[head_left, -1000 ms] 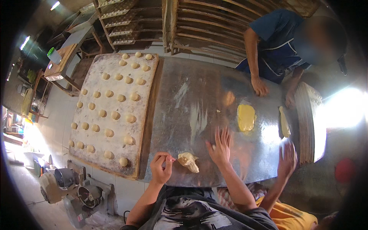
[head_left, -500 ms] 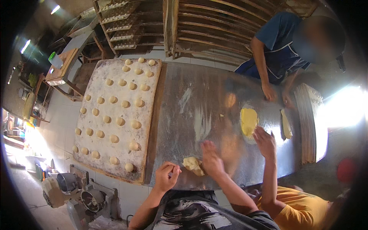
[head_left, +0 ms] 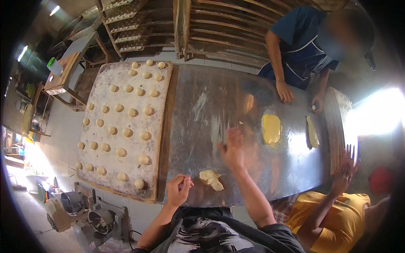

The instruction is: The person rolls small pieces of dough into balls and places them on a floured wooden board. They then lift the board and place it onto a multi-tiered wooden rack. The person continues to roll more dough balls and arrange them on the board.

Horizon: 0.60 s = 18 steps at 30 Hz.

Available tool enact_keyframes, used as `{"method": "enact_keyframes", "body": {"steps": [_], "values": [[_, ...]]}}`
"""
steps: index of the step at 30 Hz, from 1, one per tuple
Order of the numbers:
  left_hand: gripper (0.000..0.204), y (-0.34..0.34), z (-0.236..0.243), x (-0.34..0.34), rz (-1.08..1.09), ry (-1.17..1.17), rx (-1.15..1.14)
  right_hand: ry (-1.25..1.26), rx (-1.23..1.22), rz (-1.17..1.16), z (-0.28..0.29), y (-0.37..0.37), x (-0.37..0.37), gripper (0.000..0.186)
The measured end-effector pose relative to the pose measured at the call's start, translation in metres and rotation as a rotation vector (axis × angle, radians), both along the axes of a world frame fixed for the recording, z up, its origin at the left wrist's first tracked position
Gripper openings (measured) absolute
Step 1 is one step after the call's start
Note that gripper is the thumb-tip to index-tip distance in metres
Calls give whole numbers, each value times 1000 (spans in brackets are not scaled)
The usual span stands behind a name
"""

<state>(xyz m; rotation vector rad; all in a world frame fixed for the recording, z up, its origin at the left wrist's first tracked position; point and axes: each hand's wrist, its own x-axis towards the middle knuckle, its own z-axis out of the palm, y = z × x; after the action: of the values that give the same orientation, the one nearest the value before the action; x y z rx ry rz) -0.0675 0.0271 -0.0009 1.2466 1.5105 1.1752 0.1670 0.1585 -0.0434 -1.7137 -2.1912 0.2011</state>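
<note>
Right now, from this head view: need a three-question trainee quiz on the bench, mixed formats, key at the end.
1. Which is nearer the floured board: the wearer's left hand or right hand?
2. True or false: the yellow slab lies on the metal table.
3. What lies just right of the left hand?
A) pale dough piece
B) green-lidded container
C) metal bowl

Key: 1. left hand; 2. true; 3. A
</note>
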Motion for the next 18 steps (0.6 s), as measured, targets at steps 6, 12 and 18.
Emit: {"method": "enact_keyframes", "body": {"steps": [6,12,18], "values": [[28,1,18,-8,61,-22,98,-48,-33,60,-4,8,23,60],[22,8,23,-5,-72,169,248,143,232,-32,17,-2,15,50],[29,-1,15,26,-301,562,101,201,-295,-283,55,-32,32,37]]}}
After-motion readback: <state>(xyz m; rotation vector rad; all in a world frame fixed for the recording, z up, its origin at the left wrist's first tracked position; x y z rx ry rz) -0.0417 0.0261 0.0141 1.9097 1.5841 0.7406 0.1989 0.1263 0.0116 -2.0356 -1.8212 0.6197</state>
